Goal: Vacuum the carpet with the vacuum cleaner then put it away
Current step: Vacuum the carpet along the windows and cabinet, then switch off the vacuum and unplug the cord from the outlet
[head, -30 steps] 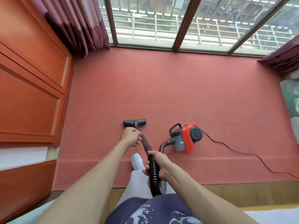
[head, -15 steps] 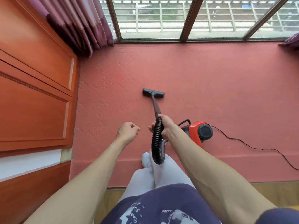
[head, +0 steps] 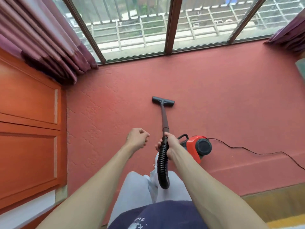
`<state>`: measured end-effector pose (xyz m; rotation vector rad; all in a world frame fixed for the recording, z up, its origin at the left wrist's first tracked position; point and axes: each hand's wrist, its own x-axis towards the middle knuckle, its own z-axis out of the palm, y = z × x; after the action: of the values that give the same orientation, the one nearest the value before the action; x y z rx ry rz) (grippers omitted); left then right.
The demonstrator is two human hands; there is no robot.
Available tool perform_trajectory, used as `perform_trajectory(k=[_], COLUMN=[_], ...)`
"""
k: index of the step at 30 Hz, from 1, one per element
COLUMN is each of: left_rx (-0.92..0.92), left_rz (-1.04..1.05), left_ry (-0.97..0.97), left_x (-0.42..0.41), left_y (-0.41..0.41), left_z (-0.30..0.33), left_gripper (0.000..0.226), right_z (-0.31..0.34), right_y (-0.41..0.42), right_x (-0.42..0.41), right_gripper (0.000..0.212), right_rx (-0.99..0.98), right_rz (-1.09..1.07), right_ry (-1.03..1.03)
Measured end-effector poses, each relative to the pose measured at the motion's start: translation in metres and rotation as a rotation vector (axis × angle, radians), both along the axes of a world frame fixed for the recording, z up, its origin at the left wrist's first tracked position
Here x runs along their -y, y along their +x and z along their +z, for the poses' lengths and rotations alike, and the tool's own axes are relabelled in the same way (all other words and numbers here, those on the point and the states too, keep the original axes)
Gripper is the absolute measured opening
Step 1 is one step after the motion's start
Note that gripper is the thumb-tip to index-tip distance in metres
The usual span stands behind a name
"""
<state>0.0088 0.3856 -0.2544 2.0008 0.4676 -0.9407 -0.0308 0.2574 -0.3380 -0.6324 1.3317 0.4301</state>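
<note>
A red carpet (head: 214, 96) covers the raised floor by the window. The black floor nozzle (head: 163, 101) lies flat on it in the middle, joined by a dark wand (head: 164, 118) to a ribbed black hose (head: 162, 164). My right hand (head: 170, 144) grips the top of the hose where it meets the wand. The red and black canister of the vacuum cleaner (head: 198, 147) sits on the carpet just right of that hand. My left hand (head: 137, 139) hovers left of the hose with loosely curled fingers and holds nothing.
The black power cord (head: 257, 152) trails right across the carpet. An orange wooden cabinet (head: 29, 129) lines the left side, with purple curtains (head: 49, 38) above it and at the far right. The window frame (head: 170, 27) bounds the far edge. A carpet step edge (head: 247, 187) lies below right.
My left hand let go of the wand and hangs free. The right hand pushed the nozzle forward across the carpet, away from me. The view tilted up toward the window.
</note>
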Motion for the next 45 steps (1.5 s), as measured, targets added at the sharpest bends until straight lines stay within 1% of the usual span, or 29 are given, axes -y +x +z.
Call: perform_trajectory(k=[2,5,7,9,11,16,20,23,25,27,30,33,35,38,40,42,43,45], left_rx=[-0.005,-0.022,-0.028,-0.032,-0.04,-0.055,-0.044,0.018,0.085,0.1,0.079,0.097,0.073,0.078,0.111,0.198,0.248,0.316], left_rz=[-0.015,-0.057,-0.075,-0.099,-0.135,-0.16,-0.155,-0.194,-0.261,-0.262,-0.182,-0.208,-0.252,-0.311,-0.353,-0.388,-0.381,-0.364], left_ry=[-0.006,-0.011,-0.007,0.008,0.029,0.035,0.011,0.01,0.059,0.086,0.144,0.25,0.304,0.35,0.418,0.527,0.575,0.641], left_x=[0.014,0.029,0.034,0.036,0.033,0.006,-0.028,-0.058,-0.078,-0.098,-0.129,-0.161,-0.18,-0.205,-0.216,-0.227,-0.233,-0.244], left_y=[0.015,0.029,0.035,0.04,0.042,0.041,0.041,0.042,0.043,0.042,0.034,0.021,0.012,-0.007,-0.021,-0.031,-0.034,-0.032], left_z=[-0.012,-0.029,-0.04,-0.049,-0.053,-0.052,-0.053,-0.074,-0.111,-0.157,-0.234,-0.317,-0.372,-0.446,-0.481,-0.509,-0.521,-0.537], left_gripper=[0.02,0.021,0.022,0.022,0.022,0.022,0.023,0.022,0.024,0.031,0.03,0.038,0.035,0.038,0.045,0.057,0.063,0.072], right_z=[-0.02,-0.042,-0.051,-0.059,-0.067,-0.085,-0.08,-0.086,-0.106,-0.136,-0.203,-0.275,-0.326,-0.389,-0.422,-0.449,-0.462,-0.481], right_y=[0.033,0.077,0.095,0.104,0.103,0.086,0.084,0.088,0.088,0.083,0.066,0.05,0.042,0.027,0.021,0.015,0.012,0.006], right_x=[0.023,0.058,0.072,0.073,0.062,0.012,-0.024,-0.058,-0.087,-0.121,-0.167,-0.2,-0.215,-0.23,-0.238,-0.247,-0.251,-0.256], right_gripper=[0.02,0.028,0.032,0.035,0.038,0.047,0.034,0.027,0.019,0.015,0.027,0.031,0.026,0.016,0.021,0.037,0.039,0.034], right_rx=[0.004,0.021,0.062,0.107,0.134,0.12,0.118,0.148,0.159,0.152,0.098,0.091,0.081,0.094,0.104,0.117,0.124,0.13], right_rz=[0.014,0.076,0.177,0.324,0.408,0.435,0.421,0.403,0.414,0.429,0.43,0.434,0.484,0.473,0.455,0.4,0.358,0.321], right_ry=[-0.02,-0.027,-0.069,-0.14,-0.17,-0.202,-0.232,-0.193,-0.152,-0.106,-0.09,-0.039,-0.019,0.048,0.097,0.099,0.092,0.091])
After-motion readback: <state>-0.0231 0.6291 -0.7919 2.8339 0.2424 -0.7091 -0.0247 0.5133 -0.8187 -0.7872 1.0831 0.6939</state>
